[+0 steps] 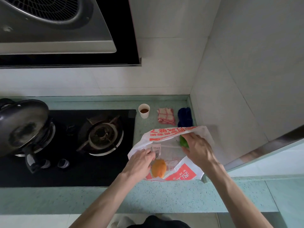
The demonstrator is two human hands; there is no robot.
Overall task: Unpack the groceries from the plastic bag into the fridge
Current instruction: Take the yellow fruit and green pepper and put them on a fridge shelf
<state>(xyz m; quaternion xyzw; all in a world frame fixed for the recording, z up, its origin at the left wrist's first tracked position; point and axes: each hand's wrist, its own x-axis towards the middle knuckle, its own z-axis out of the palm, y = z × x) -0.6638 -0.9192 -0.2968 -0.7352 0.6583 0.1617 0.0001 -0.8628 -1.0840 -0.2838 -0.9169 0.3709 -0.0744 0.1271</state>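
A white plastic bag with red print lies open on the pale green counter, right of the stove. Inside it an orange fruit rests near the front, and a green item sits at the back right. My left hand pinches the bag's left edge by a printed label, just left of the orange fruit. My right hand reaches into the bag, its fingers closed around the green item, which they partly hide. The fridge's top edge shows at the right.
A black gas stove fills the left, with a dark lidded pan on its left burner. Behind the bag stand a paper cup, a folded pink checked cloth and a blue cloth. The range hood hangs above.
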